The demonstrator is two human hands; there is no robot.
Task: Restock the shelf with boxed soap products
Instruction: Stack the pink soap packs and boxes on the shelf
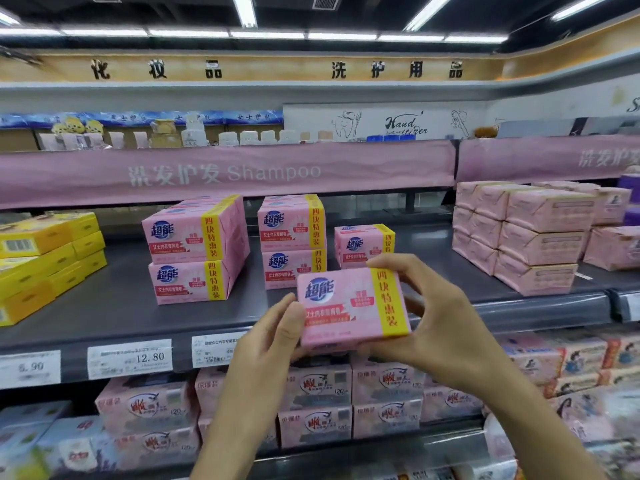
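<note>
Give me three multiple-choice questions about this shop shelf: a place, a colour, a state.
1. Where on the shelf are the yellow boxes? A) right end B) left end C) centre
2. What colour is the band on the held box? A) green B) black C) yellow
3. How is that box supported? A) gripped in both hands B) standing on the shelf C) lying on the floor
Answers: 1 B: stacked at the left. 2 C: a yellow strip near its right edge. 3 A: left hand and right hand grip its ends.
</note>
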